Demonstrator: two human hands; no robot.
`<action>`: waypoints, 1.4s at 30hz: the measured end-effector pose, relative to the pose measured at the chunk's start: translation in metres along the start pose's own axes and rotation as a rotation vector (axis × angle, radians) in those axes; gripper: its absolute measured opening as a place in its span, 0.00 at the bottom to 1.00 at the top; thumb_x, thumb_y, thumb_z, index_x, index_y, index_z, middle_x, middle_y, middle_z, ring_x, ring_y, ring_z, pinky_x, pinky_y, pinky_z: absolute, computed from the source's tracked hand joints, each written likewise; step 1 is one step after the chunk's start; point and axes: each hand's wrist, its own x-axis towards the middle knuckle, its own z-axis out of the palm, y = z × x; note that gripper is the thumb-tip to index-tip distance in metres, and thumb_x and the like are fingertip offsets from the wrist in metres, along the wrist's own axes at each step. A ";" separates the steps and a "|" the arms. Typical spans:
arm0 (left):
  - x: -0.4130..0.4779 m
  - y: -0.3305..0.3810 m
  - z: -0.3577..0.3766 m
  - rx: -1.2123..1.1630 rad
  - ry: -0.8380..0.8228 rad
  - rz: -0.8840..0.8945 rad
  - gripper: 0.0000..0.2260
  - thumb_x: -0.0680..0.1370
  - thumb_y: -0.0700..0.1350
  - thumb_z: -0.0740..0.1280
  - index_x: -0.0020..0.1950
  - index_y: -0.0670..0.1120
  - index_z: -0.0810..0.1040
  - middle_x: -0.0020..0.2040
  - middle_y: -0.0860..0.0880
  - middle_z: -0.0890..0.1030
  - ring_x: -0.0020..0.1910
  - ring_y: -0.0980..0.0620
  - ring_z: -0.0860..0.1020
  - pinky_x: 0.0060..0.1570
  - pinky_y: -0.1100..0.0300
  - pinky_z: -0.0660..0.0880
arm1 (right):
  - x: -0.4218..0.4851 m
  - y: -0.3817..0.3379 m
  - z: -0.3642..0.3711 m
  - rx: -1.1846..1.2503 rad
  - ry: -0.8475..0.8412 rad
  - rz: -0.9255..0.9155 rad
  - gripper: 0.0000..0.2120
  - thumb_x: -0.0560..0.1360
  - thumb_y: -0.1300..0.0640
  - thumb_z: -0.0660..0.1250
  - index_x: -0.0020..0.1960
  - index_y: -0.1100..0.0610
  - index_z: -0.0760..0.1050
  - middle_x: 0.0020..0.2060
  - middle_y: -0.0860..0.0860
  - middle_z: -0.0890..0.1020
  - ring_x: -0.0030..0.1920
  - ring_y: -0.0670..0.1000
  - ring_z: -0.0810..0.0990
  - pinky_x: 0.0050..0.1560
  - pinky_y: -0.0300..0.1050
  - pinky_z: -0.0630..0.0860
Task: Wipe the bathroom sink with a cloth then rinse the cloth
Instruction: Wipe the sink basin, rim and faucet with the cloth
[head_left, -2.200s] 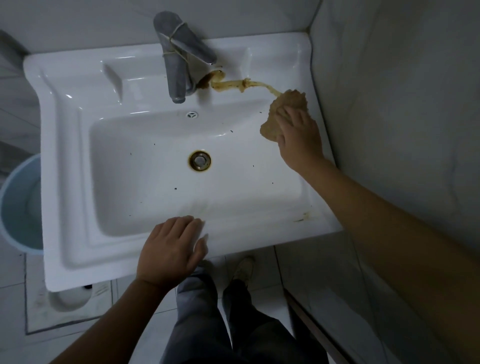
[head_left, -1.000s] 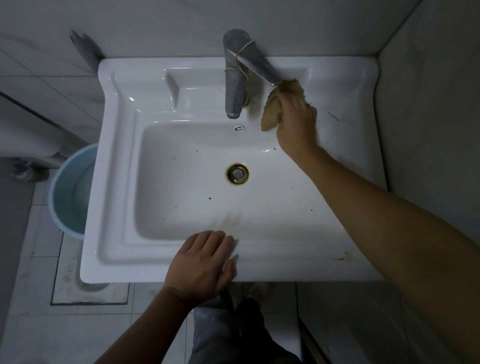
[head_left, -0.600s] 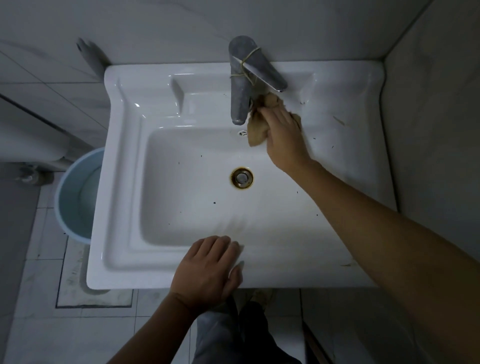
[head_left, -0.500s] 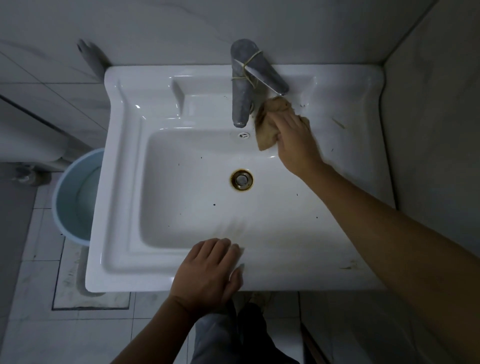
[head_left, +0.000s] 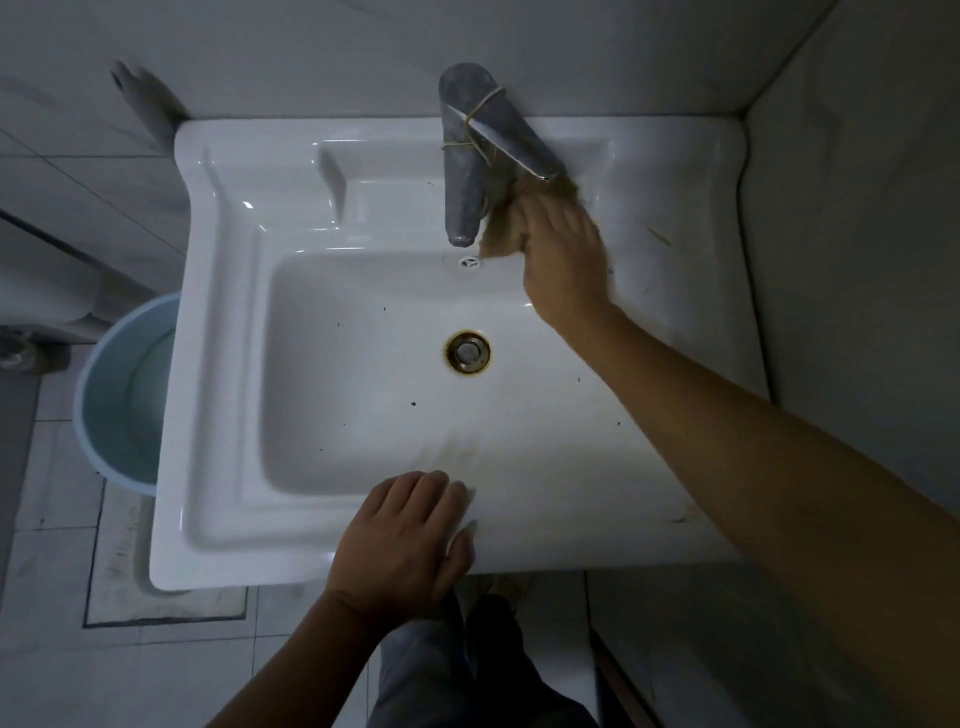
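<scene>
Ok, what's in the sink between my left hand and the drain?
In the head view, only bare white basin with a few dark specks lies between the left hand on the sink front rim and the drain.

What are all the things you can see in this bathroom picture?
sink: one, white, fixed against the back wall, dark specks in the basin
faucet: one, grey metal, back middle of the sink, a thin band wound round it
drain: one, metal with a rusty brown ring, middle of the basin
overflow hole: one, small, just below the faucet spout
cloth: one, tan-brown, pressed to the ledge by the faucet base
bucket: one, light blue, on the floor left of the sink
right hand: one, on the cloth
left hand: one, flat on the sink's front rim
legs: dark trousers, below the sink
</scene>
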 end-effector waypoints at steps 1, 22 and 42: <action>0.000 0.000 0.000 0.001 -0.005 -0.001 0.19 0.82 0.57 0.57 0.61 0.47 0.80 0.55 0.47 0.81 0.52 0.48 0.79 0.53 0.53 0.76 | 0.000 0.011 -0.005 -0.046 -0.010 -0.002 0.27 0.78 0.55 0.67 0.75 0.58 0.66 0.72 0.56 0.73 0.74 0.56 0.68 0.77 0.52 0.60; 0.000 -0.001 -0.004 -0.011 -0.058 0.004 0.20 0.80 0.57 0.59 0.62 0.46 0.80 0.56 0.46 0.81 0.53 0.45 0.79 0.52 0.51 0.76 | -0.105 0.084 -0.064 -0.124 -0.196 0.100 0.24 0.73 0.62 0.70 0.67 0.64 0.72 0.69 0.59 0.74 0.69 0.62 0.71 0.71 0.55 0.67; 0.001 0.001 -0.007 0.052 -0.074 -0.019 0.20 0.79 0.56 0.58 0.62 0.45 0.78 0.57 0.45 0.81 0.52 0.42 0.78 0.49 0.49 0.74 | -0.141 0.093 -0.106 0.004 -0.382 0.106 0.24 0.73 0.62 0.67 0.69 0.62 0.72 0.72 0.56 0.71 0.71 0.59 0.68 0.69 0.51 0.65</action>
